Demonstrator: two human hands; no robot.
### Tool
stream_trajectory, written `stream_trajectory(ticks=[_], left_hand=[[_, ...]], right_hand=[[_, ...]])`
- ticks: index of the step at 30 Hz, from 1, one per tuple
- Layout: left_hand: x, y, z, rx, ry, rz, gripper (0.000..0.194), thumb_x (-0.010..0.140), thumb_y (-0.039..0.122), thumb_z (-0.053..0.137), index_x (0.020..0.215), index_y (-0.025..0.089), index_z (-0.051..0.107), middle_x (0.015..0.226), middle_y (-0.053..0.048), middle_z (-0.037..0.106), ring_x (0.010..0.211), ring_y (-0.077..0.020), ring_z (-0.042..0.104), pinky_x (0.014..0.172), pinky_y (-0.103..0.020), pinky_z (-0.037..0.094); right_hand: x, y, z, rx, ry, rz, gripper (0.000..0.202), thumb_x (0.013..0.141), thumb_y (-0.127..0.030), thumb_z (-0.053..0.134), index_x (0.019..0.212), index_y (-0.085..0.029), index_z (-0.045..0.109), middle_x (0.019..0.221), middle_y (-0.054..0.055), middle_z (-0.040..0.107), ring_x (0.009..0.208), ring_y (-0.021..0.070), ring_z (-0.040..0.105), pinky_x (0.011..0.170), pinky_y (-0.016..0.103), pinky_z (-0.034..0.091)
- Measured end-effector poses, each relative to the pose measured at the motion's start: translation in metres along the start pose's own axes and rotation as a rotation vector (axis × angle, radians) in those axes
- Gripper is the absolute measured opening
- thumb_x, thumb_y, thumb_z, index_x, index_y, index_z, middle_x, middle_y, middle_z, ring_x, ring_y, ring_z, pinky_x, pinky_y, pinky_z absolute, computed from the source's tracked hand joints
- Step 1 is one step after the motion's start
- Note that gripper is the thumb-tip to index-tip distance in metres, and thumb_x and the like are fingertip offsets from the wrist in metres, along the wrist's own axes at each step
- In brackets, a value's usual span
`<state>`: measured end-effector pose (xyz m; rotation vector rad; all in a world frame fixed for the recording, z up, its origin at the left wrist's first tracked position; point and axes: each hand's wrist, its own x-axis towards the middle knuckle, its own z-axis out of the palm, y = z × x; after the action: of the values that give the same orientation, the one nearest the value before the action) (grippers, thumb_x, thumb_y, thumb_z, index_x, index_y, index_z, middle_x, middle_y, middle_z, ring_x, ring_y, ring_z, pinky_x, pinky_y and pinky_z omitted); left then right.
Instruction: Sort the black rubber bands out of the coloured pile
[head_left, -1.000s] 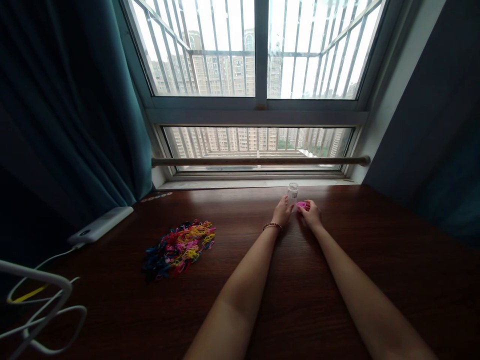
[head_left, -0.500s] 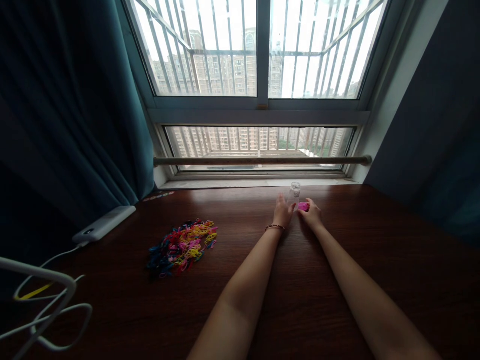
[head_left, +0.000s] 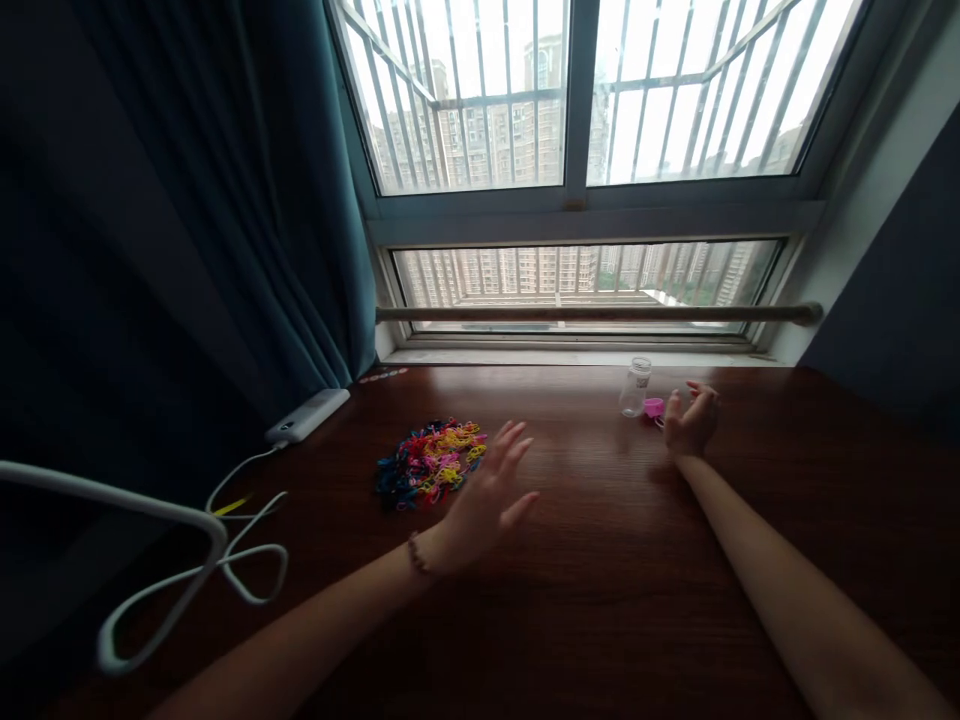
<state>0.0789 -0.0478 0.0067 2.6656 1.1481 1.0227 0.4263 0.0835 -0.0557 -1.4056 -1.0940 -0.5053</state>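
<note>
A clear bottle [head_left: 634,390] without a lid stands upright near the back of the table, a pink cap [head_left: 654,407] beside its base. Just right of the cap is my right hand [head_left: 691,420], its fingers loosely curled and apart, with nothing visible in them. My left hand [head_left: 487,495] is raised with fingers spread and holds nothing. Beyond it lies a loose pile of colourful hair ties [head_left: 427,462], in dark blue, red, pink and yellow; the hand covers a bit of the pile's right edge.
The dark brown table [head_left: 585,620] reaches to the window sill. At the left lie a white power bank [head_left: 309,415] and its looped cable [head_left: 251,600]. A white curved tube [head_left: 150,500] juts in from the left edge, below the blue curtain [head_left: 300,200].
My left hand has left the bottle and moved left and nearer, toward the hair ties. My right hand has let go of the pink cap and shifted right. The view has turned left.
</note>
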Motion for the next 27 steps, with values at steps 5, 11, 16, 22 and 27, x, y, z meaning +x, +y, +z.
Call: stream_trajectory(ticks=[5,11,16,22,27], left_hand=[[-0.102,-0.087,-0.039,0.486,0.004,-0.423,0.084,0.071,0.055,0.053,0.136,0.014,0.019,0.145,-0.016,0.009,0.133,-0.0355,0.007,0.106,-0.053,0.014],[-0.099,-0.138,-0.024,0.549,-0.163,-0.800,0.109,0.060,0.077,0.041,0.138,0.007,0.010,0.138,-0.025,0.025,0.127,-0.0414,0.021,0.101,-0.053,0.020],[-0.046,-0.143,0.000,0.463,-0.104,-0.650,0.108,0.060,0.077,0.043,0.136,0.006,0.015,0.135,-0.024,0.029,0.124,-0.0377,0.028,0.101,-0.048,0.023],[0.009,-0.130,0.040,0.265,-0.062,-0.422,0.078,0.073,0.061,0.047,0.132,0.012,0.029,0.132,-0.018,0.034,0.124,-0.0300,0.032,0.101,-0.041,0.028],[0.043,-0.102,0.068,0.214,-0.045,-0.287,0.063,0.077,0.051,0.050,0.125,0.012,0.040,0.132,-0.017,0.033,0.124,-0.0303,0.031,0.102,-0.042,0.027]], right_hand=[[-0.004,-0.009,0.000,-0.003,-0.086,-0.098,0.025,0.080,-0.027,0.041,0.102,-0.014,0.048,0.097,0.012,0.052,0.090,0.0258,0.048,0.083,0.044,0.037],[-0.007,-0.009,-0.002,0.042,-0.146,-0.089,0.024,0.081,-0.026,0.041,0.101,-0.015,0.048,0.096,0.010,0.051,0.084,0.0223,0.049,0.078,0.039,0.041],[-0.007,-0.008,-0.002,0.049,-0.163,-0.040,0.023,0.082,-0.026,0.039,0.101,-0.016,0.048,0.094,0.009,0.051,0.077,0.0198,0.052,0.072,0.036,0.043],[-0.007,-0.006,0.000,0.044,-0.180,0.014,0.023,0.083,-0.028,0.039,0.101,-0.016,0.048,0.094,0.008,0.053,0.074,0.0187,0.052,0.068,0.034,0.043],[-0.007,0.001,0.004,0.073,-0.194,0.058,0.024,0.082,-0.028,0.038,0.100,-0.016,0.048,0.094,0.008,0.054,0.071,0.0177,0.052,0.066,0.033,0.043]])
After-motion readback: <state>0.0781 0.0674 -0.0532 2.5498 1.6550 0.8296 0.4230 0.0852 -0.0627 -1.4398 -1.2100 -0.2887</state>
